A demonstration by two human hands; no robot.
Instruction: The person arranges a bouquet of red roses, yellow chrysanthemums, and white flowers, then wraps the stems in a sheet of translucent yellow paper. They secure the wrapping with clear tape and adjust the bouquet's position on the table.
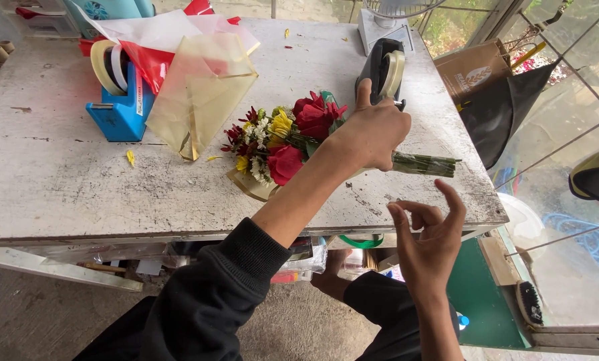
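A bouquet (pixel 287 137) of red roses with yellow and white flowers lies on a worn white table (pixel 65 180), its cut green stems (pixel 425 164) pointing right. My left hand (pixel 372 132) is closed around the bouquet where the stems gather, thumb raised. A black tape dispenser (pixel 384 67) stands just behind that hand. My right hand (pixel 428 239) hovers at the table's front edge below the stem ends, fingers spread and curled, with nothing I can make out in it.
A blue tape dispenser (pixel 122 101) stands at the back left beside a yellowish cellophane sheet (pixel 202 90) and red and white wrapping paper (pixel 154 40). A fan base (pixel 378 30) sits at the far edge. A brown paper bag (pixel 472 71) and a black bag (pixel 507 113) hang off the right side.
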